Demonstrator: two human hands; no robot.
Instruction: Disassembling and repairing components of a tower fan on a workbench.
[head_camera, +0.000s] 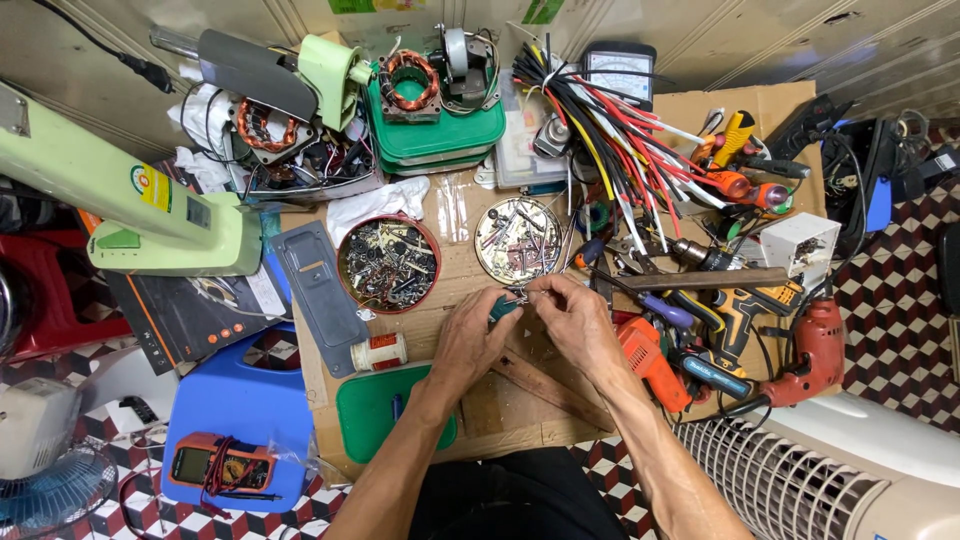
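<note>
My left hand (475, 333) grips a small teal-green part (503, 307) over the cardboard-covered bench (520, 410). My right hand (572, 318) pinches thin wires at that part, fingertips touching it from the right. Both hands meet just below a round tin of screws and metal bits (517, 240). A second, red-rimmed tin of screws (389, 263) sits to the left of my left hand.
A bundle of coloured wires (610, 130) fans at the back. Drills (800, 350), an orange tool (650, 360) and screwdrivers crowd the right. Green lid (375, 410), grey plate (318, 290), tape roll (380, 352), multimeter (220, 465) on a blue stool, fan body (130, 200), motor stators (410, 80).
</note>
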